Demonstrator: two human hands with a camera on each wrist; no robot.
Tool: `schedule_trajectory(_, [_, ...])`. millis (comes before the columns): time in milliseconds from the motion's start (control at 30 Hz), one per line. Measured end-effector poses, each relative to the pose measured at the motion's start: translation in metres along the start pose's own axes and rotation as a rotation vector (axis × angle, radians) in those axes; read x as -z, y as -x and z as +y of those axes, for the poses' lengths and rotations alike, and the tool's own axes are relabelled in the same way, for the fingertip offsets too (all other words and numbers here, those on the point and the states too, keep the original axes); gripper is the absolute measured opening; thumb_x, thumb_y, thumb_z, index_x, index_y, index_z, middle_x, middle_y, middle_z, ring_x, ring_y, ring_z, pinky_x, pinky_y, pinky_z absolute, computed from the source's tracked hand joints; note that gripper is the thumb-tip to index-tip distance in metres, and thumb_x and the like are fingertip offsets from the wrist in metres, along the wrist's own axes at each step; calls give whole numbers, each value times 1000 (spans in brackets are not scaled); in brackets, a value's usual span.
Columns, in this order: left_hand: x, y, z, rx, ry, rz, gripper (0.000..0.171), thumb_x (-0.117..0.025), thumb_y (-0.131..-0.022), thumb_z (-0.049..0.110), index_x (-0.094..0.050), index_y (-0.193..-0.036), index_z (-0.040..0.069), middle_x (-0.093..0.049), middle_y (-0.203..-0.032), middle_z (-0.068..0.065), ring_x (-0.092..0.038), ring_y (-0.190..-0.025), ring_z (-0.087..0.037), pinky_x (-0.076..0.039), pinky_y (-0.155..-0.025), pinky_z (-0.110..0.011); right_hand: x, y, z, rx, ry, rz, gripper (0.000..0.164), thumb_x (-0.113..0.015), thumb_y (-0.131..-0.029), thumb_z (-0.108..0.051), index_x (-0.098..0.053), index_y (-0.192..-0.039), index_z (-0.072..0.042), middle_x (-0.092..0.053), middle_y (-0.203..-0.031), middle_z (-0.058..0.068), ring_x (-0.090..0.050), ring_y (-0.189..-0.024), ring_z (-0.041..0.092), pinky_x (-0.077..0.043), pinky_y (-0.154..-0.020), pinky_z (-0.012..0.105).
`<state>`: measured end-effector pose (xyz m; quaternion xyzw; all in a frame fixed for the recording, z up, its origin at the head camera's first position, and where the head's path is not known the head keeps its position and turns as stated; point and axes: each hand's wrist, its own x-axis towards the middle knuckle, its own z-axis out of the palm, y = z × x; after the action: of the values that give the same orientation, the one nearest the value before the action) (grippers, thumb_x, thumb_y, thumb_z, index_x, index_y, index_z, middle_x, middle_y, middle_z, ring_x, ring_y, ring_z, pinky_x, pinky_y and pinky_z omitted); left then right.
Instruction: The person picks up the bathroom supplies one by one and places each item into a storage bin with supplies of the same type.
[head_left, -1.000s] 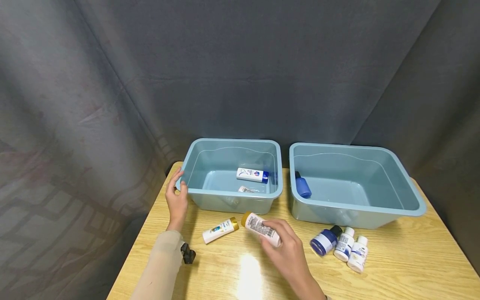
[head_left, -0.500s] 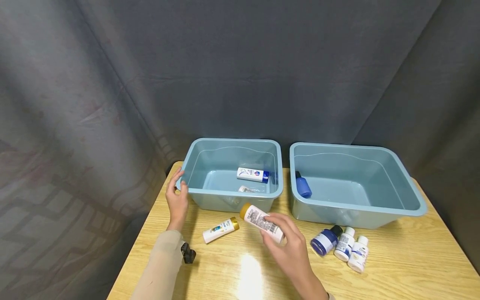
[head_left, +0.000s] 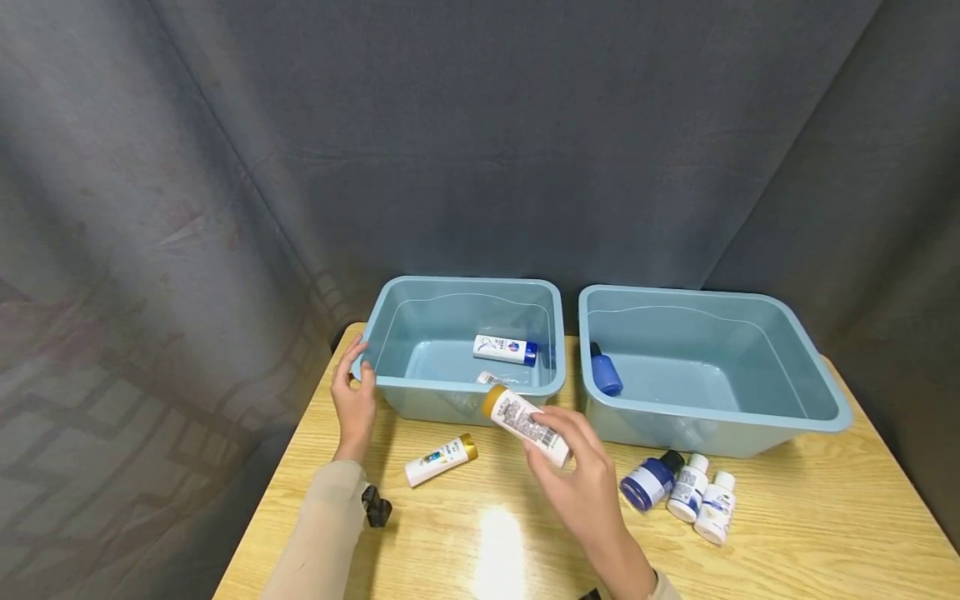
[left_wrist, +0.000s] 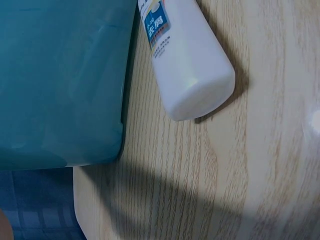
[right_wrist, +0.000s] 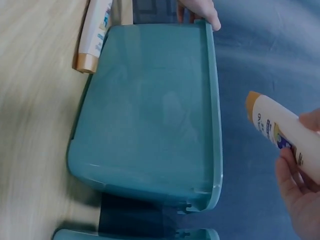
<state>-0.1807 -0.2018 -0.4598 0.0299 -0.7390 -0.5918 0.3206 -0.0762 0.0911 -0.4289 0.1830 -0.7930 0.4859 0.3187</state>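
Observation:
My right hand [head_left: 581, 475] grips a white shampoo bottle with a gold cap [head_left: 527, 425] by its base end. The bottle is raised, cap pointing left toward the near wall of the left blue bin [head_left: 465, 403]. In the right wrist view the same white bottle [right_wrist: 287, 132] shows its printed front between thumb and fingers. My left hand [head_left: 355, 404] holds the left bin's rim at its near left corner, thumb and fingers around the edge. A second gold-capped white bottle [head_left: 441, 461] lies on the table below that bin; its base end [left_wrist: 200, 90] shows in the left wrist view.
Inside the left bin lie a white bottle with a blue cap [head_left: 504, 350] and another white bottle [head_left: 492, 378], partly hidden. The right blue bin [head_left: 690, 429] contains a blue bottle [head_left: 606, 373]. Before it lie a dark blue bottle [head_left: 648, 485] and two white bottles [head_left: 714, 510].
My right hand has lifted the gold-capped bottle up and away from the table, toward the left bin's near rim. My left hand has stayed at the bin's corner.

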Motion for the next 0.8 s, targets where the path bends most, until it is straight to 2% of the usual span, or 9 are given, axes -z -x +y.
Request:
schedule_trajectory(200, [0,0,0,6,-4,7,33,-50,-95,-5,-60,-126,-10,-52,-143,-18,-43,-133,-34,-32,-91,-37,1,-9,-2,-20,10,4,38,-81,-72,4,-71,-108,-3,-67,-115,11,-66,-100,30,-51,-77,15])
schedule_trajectory(367, [-1,0,0,0,11,14,34,-50,-93,-6,-60,-125,-11,-51,-142,-23,-43,-131,-37,-31,-90,-39,2,-17,-1,4,54,20,40,-82,-71,6,-71,-108,-3,-67,-115,11,-67,-98,30,-52,-74,15])
schedule_trajectory(533, [-4,-1,-1,-19,24,28,33,-50,-92,-8,-61,-123,-12,-52,-140,-26,-45,-127,-39,-32,-87,-33,3,-25,2,7,91,34,41,-83,-71,7,-72,-108,-4,-68,-115,9,-68,-99,28,-50,-74,13])
schedule_trajectory(733, [-2,0,-2,-10,10,33,34,-50,-92,-6,-62,-124,-10,-53,-141,-22,-45,-127,-36,-32,-89,-44,0,-33,6,-57,66,18,37,-83,-74,3,-73,-109,-4,-68,-116,8,-67,-101,26,-47,-74,10])
schedule_trajectory(800, [-2,0,-2,-10,5,33,34,-50,-92,-6,-62,-124,-10,-53,-141,-21,-45,-128,-36,-32,-89,-42,-1,-35,8,-62,68,18,37,-83,-75,3,-73,-110,-3,-68,-116,9,-66,-101,27,-47,-74,9])
